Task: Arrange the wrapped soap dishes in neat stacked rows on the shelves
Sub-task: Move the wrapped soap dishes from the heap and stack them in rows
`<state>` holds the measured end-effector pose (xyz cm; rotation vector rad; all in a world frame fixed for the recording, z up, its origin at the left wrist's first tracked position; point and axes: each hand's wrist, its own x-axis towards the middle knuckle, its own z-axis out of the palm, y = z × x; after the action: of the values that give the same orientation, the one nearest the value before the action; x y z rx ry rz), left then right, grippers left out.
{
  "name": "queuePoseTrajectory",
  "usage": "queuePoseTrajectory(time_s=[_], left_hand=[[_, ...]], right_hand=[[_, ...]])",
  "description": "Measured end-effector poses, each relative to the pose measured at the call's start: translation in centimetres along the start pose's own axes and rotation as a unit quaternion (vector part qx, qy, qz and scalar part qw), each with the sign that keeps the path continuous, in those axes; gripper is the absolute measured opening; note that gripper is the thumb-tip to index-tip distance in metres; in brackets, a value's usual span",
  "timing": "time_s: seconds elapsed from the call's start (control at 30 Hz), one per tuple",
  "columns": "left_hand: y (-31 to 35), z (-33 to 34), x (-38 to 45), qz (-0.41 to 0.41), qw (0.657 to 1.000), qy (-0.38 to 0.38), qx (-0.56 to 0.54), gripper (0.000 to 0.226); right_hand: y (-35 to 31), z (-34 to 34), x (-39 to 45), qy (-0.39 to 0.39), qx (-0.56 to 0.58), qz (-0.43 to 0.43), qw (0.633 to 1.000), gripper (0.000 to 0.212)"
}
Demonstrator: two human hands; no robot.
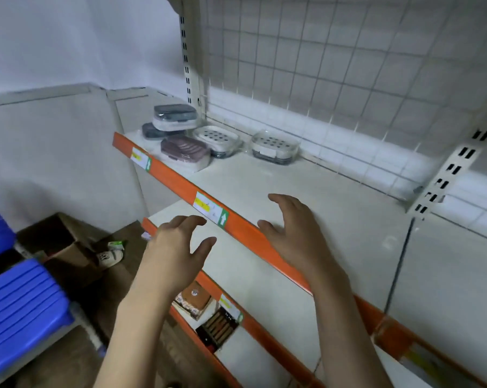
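Fingers of left hand (178, 245) and right hand (290, 233) loosely spread, grasping nothing, hovering at the orange shelf edge (245, 228). Wrapped soap dishes (186, 149) sit at the shelf's (306, 186) far left end, some stacked, long axes roughly along the shelf.

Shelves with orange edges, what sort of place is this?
Probably a shop or its stockroom: metal shelves with price labels on the orange edge, a wire grid back, and wrapped soap dishes set out.
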<state>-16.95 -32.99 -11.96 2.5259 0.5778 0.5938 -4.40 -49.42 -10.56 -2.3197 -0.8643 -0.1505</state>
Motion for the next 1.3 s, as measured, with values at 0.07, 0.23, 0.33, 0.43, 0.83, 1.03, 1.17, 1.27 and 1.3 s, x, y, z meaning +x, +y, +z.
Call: queuePoseTrajectory(time_s=[0.07,0.23,0.33,0.43,0.83,1.03,1.17,1.27,1.3], left_hand=[[-1.7,-0.1,3.4,0.041,0.999,-0.021,-0.009,0.037],[-4.9,-1.3,13.1,0.139,0.988,-0.069,-0.014,0.049],[-5.7,-1.5,18.1,0.190,0.977,-0.090,-0.032,0.043],[-5.8,-0.7,23.0,0.233,0.964,-0.124,-0.031,0.038],[-4.8,3.1,38.3,0.293,0.903,-0.282,0.137,0.069],[-6.0,4.3,42.1,0.247,0.889,-0.327,0.205,0.077],[-5.9,5.1,42.7,0.215,0.882,-0.365,0.207,0.084],[-5.7,5.4,42.5,0.211,0.879,-0.381,0.193,0.086],[-5.7,5.5,42.4,0.213,0.881,-0.380,0.184,0.086]], right_hand=[[-0.4,1.2,1.8,0.017,-0.007,0.029,0.999,0.050],[-2.6,3.6,6.3,0.064,-0.026,0.102,0.992,0.052],[-3.8,4.6,8.2,0.082,-0.046,0.135,0.986,0.053],[-4.4,4.9,9.9,0.093,-0.067,0.169,0.979,0.054],[-1.1,3.3,19.3,0.068,-0.141,0.243,0.957,0.052],[2.2,3.1,24.7,-0.007,-0.196,0.284,0.939,0.050],[4.1,3.9,26.5,-0.022,-0.180,0.325,0.928,0.052],[5.2,5.0,26.6,-0.013,-0.125,0.353,0.927,0.057],[5.5,5.4,26.5,-0.003,-0.097,0.355,0.930,0.058]])
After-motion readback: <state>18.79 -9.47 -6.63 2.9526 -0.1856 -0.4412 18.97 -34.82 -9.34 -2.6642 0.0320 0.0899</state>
